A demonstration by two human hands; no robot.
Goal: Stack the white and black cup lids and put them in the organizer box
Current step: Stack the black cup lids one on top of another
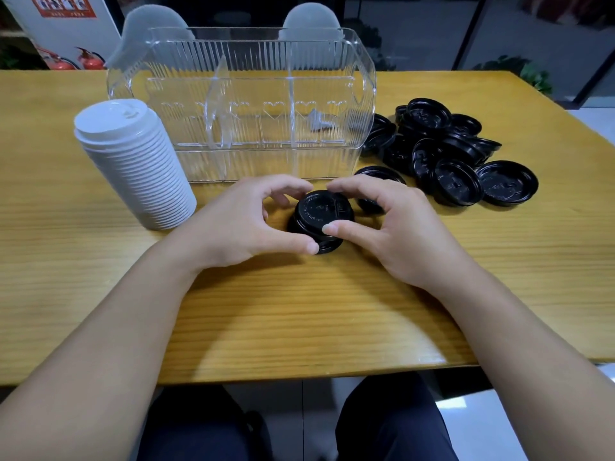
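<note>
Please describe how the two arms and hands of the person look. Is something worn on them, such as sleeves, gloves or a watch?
Both forearms are bare as far as the picture shows: no sleeves, gloves, watch, bracelet or rings are visible. The left hand and the right hand are uncovered, and the fingers have short, unpainted nails. Dark trousers show on the lap below the table edge.

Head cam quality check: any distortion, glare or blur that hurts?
Head view: wide-angle bowing bends the wooden table edges; reflections streak the clear ribbed plastic organizer box; soft shadows under both forearms; small stack of black lids sharp, embossed text unreadable.
</note>
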